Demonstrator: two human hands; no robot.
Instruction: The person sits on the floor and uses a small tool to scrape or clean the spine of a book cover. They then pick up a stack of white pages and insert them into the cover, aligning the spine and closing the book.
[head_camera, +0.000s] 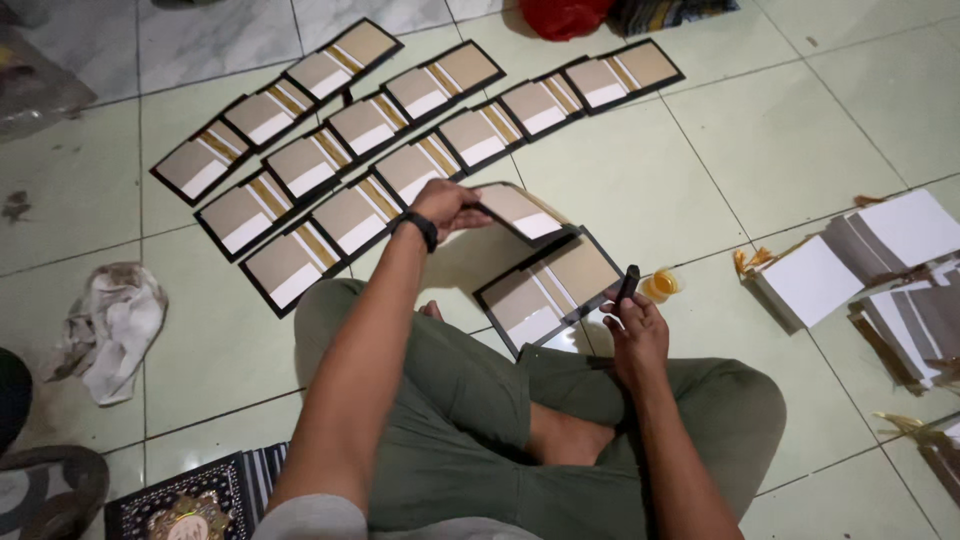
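Black-edged card pinched by left hand, long axis toward lower right; right hand seemingly grips brush.

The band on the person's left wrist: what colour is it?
Black. The wrist band shows best in the head view, just behind the left hand.

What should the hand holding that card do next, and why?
Probably set the card that the left hand holds at the end of the rows of cards on the floor. It is lifted and tilted beside the nearest row, and the right hand holds a dark brush-like tool.
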